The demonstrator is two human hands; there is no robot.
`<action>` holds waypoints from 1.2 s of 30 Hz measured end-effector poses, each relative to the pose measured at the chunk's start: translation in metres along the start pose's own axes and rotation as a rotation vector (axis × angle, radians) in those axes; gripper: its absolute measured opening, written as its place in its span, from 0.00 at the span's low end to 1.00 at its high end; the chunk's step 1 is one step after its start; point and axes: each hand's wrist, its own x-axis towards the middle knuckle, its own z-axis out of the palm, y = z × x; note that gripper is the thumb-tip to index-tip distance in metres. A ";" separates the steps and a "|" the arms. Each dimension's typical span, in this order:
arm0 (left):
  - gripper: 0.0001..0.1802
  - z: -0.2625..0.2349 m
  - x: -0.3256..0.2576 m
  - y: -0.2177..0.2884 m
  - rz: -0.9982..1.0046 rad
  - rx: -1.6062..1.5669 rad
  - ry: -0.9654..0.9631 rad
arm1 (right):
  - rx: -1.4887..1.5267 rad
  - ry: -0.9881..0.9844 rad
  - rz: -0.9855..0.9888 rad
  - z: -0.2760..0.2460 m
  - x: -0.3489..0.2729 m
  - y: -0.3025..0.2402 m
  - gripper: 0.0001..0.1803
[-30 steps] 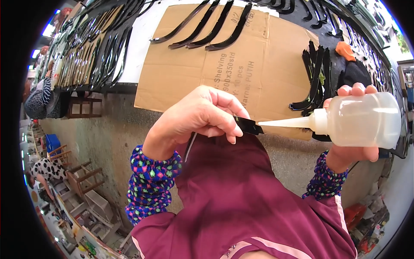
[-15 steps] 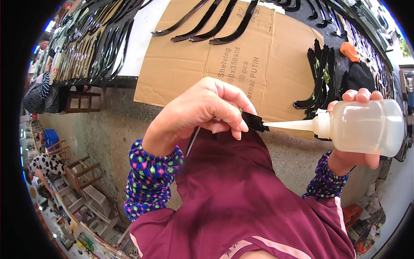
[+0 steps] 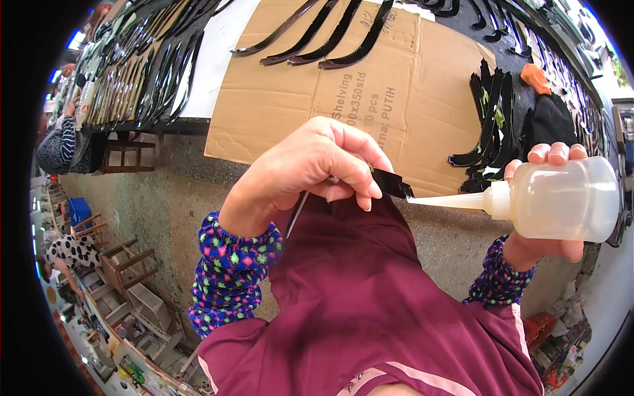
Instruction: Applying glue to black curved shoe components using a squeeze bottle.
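My left hand (image 3: 317, 171) pinches a glossy black strip (image 3: 391, 183) between thumb and fingers. One end of that strip sticks out to the right of the fingertips; a thin length shows below the wrist, and my palm hides the middle. My right hand (image 3: 558, 153) is wrapped round a translucent squeeze bottle (image 3: 564, 198), tipped on its side and partly filled with pale liquid. Its long tapered nozzle (image 3: 449, 200) points left, with the tip at the strip's right end. Whether liquid is coming out cannot be made out.
A cardboard sheet (image 3: 264, 112) covers the table before me, with several curved black strips (image 3: 360, 43) at its far side. More black pieces (image 3: 490, 119) are piled at right, beside an orange item (image 3: 535, 78) and dark mesh cloth (image 3: 549, 122). Wooden stools (image 3: 129, 264) stand at left.
The bottle has shifted slightly right and down, its nozzle tip staying at the strip's end. That end of the strip has moved slightly right. At far left, a co-worker's striped sleeve has moved.
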 end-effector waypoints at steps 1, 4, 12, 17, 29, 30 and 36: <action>0.12 0.001 0.000 0.000 0.000 0.001 0.001 | 0.039 0.065 -0.011 0.003 0.000 0.001 0.58; 0.12 0.003 0.000 0.002 0.009 -0.011 0.011 | -0.020 0.256 -0.010 0.015 0.001 0.000 0.57; 0.12 0.006 0.001 0.003 -0.007 -0.012 -0.025 | -0.086 0.375 -0.009 0.016 0.001 0.004 0.55; 0.12 0.005 0.002 0.004 -0.010 -0.016 -0.033 | -0.105 0.382 0.005 0.014 0.002 0.003 0.55; 0.12 0.002 0.002 0.004 -0.011 -0.018 -0.035 | -0.146 0.430 0.004 0.017 0.003 0.006 0.56; 0.12 0.002 0.002 0.003 -0.012 -0.029 -0.042 | -0.145 0.430 0.005 0.017 0.002 0.006 0.56; 0.12 0.000 0.003 0.002 -0.003 -0.033 -0.045 | -0.135 0.410 0.009 0.014 0.000 0.006 0.56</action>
